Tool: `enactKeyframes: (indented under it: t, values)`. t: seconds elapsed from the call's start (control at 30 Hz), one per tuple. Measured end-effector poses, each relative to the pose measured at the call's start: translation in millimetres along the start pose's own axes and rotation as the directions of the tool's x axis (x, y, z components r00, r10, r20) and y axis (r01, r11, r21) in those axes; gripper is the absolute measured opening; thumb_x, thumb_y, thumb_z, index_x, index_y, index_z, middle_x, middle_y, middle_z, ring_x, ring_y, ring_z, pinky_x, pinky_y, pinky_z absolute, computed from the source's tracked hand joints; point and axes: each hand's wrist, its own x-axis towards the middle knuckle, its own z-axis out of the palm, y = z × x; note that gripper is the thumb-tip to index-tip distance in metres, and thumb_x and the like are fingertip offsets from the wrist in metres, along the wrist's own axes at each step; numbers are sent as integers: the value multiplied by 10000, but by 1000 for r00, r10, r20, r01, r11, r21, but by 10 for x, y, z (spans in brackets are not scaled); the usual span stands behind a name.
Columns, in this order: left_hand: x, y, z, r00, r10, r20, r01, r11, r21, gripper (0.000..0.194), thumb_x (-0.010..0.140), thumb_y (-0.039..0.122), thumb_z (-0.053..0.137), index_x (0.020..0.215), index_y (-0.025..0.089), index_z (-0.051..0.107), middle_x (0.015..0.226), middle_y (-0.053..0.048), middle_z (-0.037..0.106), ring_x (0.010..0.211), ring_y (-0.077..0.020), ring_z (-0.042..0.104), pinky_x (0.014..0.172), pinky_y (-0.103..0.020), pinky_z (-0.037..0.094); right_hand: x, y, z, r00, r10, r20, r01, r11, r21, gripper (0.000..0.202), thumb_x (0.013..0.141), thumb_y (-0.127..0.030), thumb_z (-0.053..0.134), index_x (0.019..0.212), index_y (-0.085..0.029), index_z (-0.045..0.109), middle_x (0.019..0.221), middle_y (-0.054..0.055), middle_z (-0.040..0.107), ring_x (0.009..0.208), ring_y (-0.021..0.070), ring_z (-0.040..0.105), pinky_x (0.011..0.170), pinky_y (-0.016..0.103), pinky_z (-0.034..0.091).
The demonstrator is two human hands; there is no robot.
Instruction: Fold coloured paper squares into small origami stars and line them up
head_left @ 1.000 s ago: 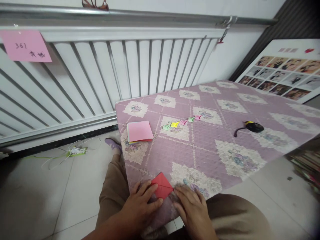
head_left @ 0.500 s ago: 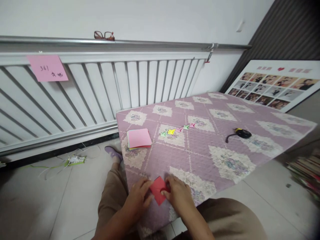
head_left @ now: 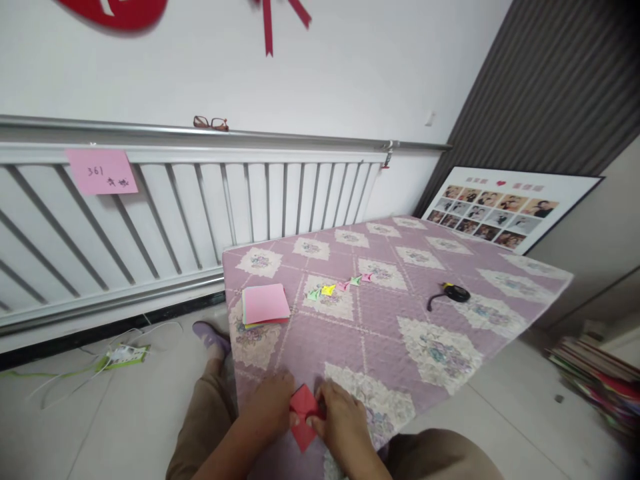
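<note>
A red folded paper [head_left: 303, 402] lies at the near edge of the table, its corners pointing up and down in the view. My left hand [head_left: 273, 402] grips its left side, the thumb pressed on the paper. From the right, my right hand [head_left: 341, 417] pinches the other side, thumb on top and fingers curled at the edge. Beyond my hands is a stack of coloured paper sheets [head_left: 266, 304] with a pink one on top. Right of the stack, several small folded paper pieces [head_left: 329, 290] in green, yellow and pink form a slanting row.
A patterned purple tablecloth [head_left: 380, 340] covers the table. On its right side rests a coiled black cable [head_left: 456, 293]. Behind stands a white radiator [head_left: 240, 200] with a pink note [head_left: 103, 171] and eyeglasses [head_left: 211, 123] above. A power strip [head_left: 125, 355] is on the floor at left.
The view has tilted upward, so the table sits lower and red wall decorations appear. My left hand has closed in on the red paper, which now looks narrower between both hands.
</note>
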Motion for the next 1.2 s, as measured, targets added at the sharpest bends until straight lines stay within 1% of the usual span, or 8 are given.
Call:
enactKeyframes:
  t: [0.13,0.33,0.57,0.73,0.8,0.97,1.1,1.2]
  values:
    - [40,-1,-5,1000,-12,15,12,1000,9,284,644,265,685,904,205,587,918,-51,645,851,-252,602,675,-301,387,-18,24,19,1000,-3,-25,4,1000,25,241,629,-187,653,841,-275,579,948,-20,657,988,208,578,764,303,303]
    - [30,20,40,1000,-15,-14,15,1000,-5,311,632,228,666,926,206,565,1007,-57,632,916,-251,580,700,-305,371,-5,63,80,999,24,-36,-24,1000,2,337,606,-187,679,911,-294,583,1013,-16,662,1035,219,573,807,313,320]
    - [49,-15,49,1000,17,19,-16,999,-44,291,649,241,660,928,227,578,954,-27,666,857,-221,603,629,-272,354,-15,73,74,999,11,-34,-11,1000,-3,337,621,-201,681,934,-296,598,1041,-5,662,1049,216,572,815,310,326]
    - [62,-49,54,999,33,27,-31,998,-63,190,660,257,649,841,213,615,876,-32,673,790,-223,606,601,-272,336,-56,59,81,996,-30,-81,29,999,-12,353,658,-196,678,987,-297,601,1032,-2,655,1037,212,580,803,300,339]
    - [51,-60,56,999,40,7,-40,996,-84,175,673,250,633,842,212,616,877,-26,666,787,-215,592,610,-271,337,-64,53,89,995,-38,-97,37,999,-12,321,659,-206,682,960,-297,618,1004,-1,655,1016,216,583,785,300,341]
    - [25,-99,51,997,75,-15,-76,983,-165,133,684,210,602,817,204,610,825,8,646,745,-175,557,602,-250,331,-59,62,89,995,-70,-64,73,996,49,53,714,-234,625,758,-254,644,850,-10,655,901,197,590,764,311,334]
    - [18,-114,40,994,104,-40,-111,967,-229,105,707,181,572,810,189,588,785,35,625,713,-142,536,584,-224,331,-22,71,52,986,-166,-20,167,979,119,96,760,-211,549,690,-225,613,706,-36,638,763,166,587,749,295,363]
    - [-4,-86,8,990,107,-89,-126,962,-242,55,736,174,563,791,179,564,756,42,602,707,-130,519,599,-219,339,27,52,-33,974,-228,-14,227,964,138,108,771,-180,542,686,-214,600,678,-43,622,690,141,563,694,257,377]
